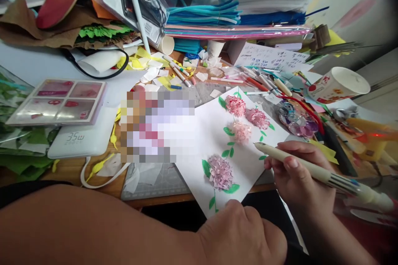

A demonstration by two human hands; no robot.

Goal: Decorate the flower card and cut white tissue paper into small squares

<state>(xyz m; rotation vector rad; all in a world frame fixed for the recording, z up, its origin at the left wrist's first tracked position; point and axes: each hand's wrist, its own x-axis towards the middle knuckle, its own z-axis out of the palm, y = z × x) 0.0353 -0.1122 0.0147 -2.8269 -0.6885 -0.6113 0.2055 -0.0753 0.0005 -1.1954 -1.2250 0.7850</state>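
A white paper sheet (214, 145) lies tilted on the desk, bearing several pink paper flowers (235, 105) with green drawn leaves and stems. My right hand (300, 180) is closed round a cream multi-colour pen (314, 168), its tip just off the sheet's right edge near a green leaf. My left hand (242, 232) rests with curled fingers on the sheet's near corner, below the largest purple-pink flower (220, 172). My left forearm crosses the bottom of the view.
A white power bank (82, 136) and a clear tray of pink pieces (57, 101) sit at left. Markers (178, 70), paper scraps, a paper cup (337, 85), a glittery ornament (295, 120) and stacked blue felt (202, 14) crowd the back and right. A pixelated patch covers the desk's middle.
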